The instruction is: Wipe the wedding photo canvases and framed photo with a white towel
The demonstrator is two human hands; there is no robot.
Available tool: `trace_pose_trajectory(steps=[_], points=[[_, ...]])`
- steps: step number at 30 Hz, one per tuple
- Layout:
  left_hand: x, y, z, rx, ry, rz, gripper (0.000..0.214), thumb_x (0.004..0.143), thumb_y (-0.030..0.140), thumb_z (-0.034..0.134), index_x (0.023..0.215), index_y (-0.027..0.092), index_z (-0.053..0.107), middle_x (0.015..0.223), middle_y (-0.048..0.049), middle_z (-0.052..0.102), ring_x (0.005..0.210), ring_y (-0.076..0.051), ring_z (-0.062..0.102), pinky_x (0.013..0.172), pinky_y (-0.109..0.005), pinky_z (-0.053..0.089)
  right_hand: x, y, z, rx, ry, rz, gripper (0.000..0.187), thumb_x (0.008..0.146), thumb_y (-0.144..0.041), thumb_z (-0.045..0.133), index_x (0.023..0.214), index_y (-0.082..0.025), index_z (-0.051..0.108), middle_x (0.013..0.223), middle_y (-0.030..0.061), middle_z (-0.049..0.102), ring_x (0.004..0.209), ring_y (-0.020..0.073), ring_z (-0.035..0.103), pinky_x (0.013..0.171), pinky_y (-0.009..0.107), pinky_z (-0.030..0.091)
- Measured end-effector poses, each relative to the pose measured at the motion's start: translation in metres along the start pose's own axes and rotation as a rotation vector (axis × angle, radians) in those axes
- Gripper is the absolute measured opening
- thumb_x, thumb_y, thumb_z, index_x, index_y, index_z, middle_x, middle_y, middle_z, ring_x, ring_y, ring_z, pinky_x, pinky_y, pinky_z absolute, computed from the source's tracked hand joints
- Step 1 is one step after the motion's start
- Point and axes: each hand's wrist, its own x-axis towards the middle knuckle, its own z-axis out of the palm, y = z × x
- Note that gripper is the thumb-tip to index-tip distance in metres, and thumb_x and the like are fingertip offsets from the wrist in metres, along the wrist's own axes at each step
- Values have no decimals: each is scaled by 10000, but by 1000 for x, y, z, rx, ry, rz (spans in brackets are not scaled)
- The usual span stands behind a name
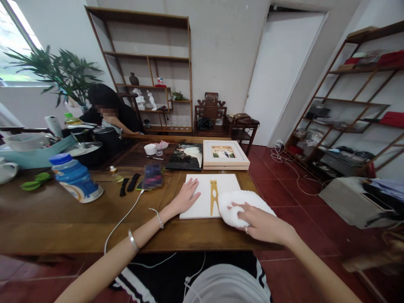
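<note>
1. Rounded pale top (225,286) up front!
2. Right hand (255,221): grip closed on fluffy white cloth (252,201), overlapping the rectangular white board (225,183).
3. Left hand (187,197): grip open, palm flat on that board, beside the flat golden cutout (211,200). Smooth wooden worktop (139,229) beneath.

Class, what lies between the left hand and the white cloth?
The head view shows a gold shape on the white board between the left hand and the white cloth.

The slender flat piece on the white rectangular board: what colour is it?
Golden yellow; the slender flat piece shows clearly in the head view.
</note>
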Motion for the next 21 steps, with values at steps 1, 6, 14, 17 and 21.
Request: trace_pose_trajectory(steps=[1,6,14,17,21], points=[[0,0,0,-2,1,1,544,910,436,342,1364,138,340,1465,-127,273,1379,-274,117,1100,-496,142,-1,-1,-1,0,-11,5,221,723,-84,460,860,-197,592,1217,95,555,1206,262,430,1009,401,311],[0,0,-1,2,-6,12,543,911,437,342,1366,140,338,1465,-126,272,1379,-269,122,1102,-488,141,35,26,1,-63,52,34,235,751,-109,466,944,-164,588,1306,140,478,1213,283,424,1008,456,319],[1,-3,1,12,-3,15,547,913,446,331,1371,147,330,1467,-119,270,1378,-274,122,1101,-495,142,89,62,25,-240,320,15,280,729,-37,461,944,-157,594,1441,116,315,1337,298,222,1040,574,185],[1,-4,3,15,0,15,551,913,445,328,1373,142,326,1468,-121,267,1379,-274,119,1102,-495,139,73,50,33,-263,292,-26,276,720,-22,456,924,-149,591,1431,125,332,1345,298,199,1049,576,163],[1,-2,3,9,16,20,523,912,415,346,1368,160,335,1467,-111,275,1377,-274,128,1099,-502,143,35,17,32,-216,211,-18,289,747,-28,423,937,-167,590,1420,112,356,1349,289,190,1051,570,183]])
